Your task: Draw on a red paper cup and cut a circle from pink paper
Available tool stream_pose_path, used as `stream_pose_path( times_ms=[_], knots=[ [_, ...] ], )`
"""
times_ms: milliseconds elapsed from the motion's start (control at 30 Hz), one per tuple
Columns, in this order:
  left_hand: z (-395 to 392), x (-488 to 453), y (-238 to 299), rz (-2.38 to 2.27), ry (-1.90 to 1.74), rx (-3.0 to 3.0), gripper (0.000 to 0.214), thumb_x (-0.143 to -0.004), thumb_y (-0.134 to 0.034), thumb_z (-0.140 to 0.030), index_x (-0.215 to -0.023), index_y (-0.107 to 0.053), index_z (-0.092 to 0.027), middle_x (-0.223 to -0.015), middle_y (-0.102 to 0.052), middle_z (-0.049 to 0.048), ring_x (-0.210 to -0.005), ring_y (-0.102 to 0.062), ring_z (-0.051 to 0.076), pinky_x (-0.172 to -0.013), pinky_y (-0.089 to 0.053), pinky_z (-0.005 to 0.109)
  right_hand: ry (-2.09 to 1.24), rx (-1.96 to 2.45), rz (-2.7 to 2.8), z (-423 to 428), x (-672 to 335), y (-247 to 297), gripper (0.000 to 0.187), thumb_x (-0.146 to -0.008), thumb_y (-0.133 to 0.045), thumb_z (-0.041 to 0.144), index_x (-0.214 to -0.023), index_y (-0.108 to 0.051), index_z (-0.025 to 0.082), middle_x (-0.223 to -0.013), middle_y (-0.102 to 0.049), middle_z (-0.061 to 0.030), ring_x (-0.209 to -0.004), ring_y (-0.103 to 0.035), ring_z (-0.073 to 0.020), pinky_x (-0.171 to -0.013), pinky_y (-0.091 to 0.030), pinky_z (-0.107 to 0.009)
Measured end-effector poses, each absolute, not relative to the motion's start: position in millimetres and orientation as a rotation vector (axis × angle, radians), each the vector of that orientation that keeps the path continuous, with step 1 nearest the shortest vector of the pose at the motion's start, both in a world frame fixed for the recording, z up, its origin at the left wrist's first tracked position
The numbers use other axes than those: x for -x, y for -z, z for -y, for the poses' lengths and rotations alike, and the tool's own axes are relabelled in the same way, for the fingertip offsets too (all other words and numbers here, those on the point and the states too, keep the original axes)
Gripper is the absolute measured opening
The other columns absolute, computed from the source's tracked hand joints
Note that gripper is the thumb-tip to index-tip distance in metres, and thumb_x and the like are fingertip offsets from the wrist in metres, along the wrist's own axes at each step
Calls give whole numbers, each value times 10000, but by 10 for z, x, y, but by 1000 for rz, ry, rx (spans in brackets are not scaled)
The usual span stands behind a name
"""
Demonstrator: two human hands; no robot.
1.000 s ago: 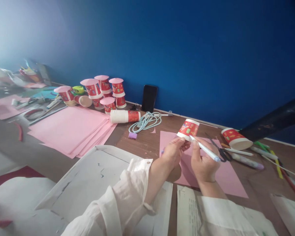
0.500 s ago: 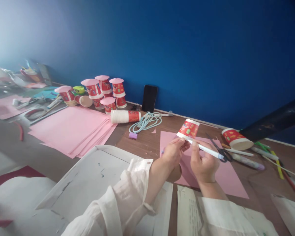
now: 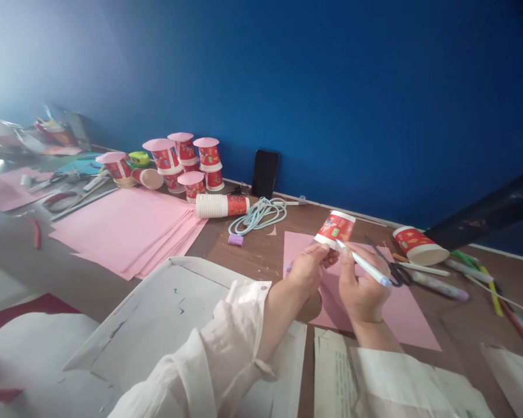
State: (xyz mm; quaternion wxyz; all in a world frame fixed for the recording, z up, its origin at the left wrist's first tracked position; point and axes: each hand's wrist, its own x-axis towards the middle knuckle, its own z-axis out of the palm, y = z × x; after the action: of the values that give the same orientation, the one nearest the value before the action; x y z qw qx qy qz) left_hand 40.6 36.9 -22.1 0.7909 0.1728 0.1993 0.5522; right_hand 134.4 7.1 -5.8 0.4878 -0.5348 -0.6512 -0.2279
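Observation:
A red paper cup (image 3: 336,227) with a white rim is gripped near its rim by my left hand (image 3: 308,268), the fingers closed. The cup is upside down, over a sheet of pink paper (image 3: 412,325). My right hand (image 3: 362,287) is closed around a white marker pen (image 3: 366,264), its tip against or very near the cup's side; I cannot tell if they touch. Black-handled scissors (image 3: 398,274) lie just right of my right hand, partly hidden by it.
Several red cups with pink paper discs (image 3: 159,145) stand at the back left, near a stack of pink sheets (image 3: 122,232). A nested cup stack (image 3: 220,206) and a light blue cord (image 3: 259,216) lie mid-table. A phone (image 3: 265,174) leans on the wall; another cup (image 3: 418,247) lies right.
The marker in my right hand has tilted more steeply, its tip now at the cup's printed side rather than by the rim. The cup has shifted very slightly right.

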Motion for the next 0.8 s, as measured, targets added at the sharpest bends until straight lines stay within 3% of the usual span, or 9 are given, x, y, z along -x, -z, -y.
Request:
stream_pose_path(
  times_ms=[400,800],
  knots=[
    [-366,-403,205,-442,-1191,-379,280,-618,-814,-336,-730,-682,-115,-708,-631,44,-682,-556,128,-787,-434,298,534,1271,1592,-45,-1328,40,86,-873,-573,202,-874,-655,174,-817,-731,-71,-756,-671,-201,-776,-492,-353],
    [-366,-410,210,-438,-1179,-402,281,-631,-803,-333,-783,-708,-117,-750,-666,61,-717,-589,143,-814,-432,308,584,1272,1585,-66,-1339,52,148,-880,-574,205,-985,-667,159,-883,-741,-92,-785,-680,-203,-816,-504,-363]
  ],
)
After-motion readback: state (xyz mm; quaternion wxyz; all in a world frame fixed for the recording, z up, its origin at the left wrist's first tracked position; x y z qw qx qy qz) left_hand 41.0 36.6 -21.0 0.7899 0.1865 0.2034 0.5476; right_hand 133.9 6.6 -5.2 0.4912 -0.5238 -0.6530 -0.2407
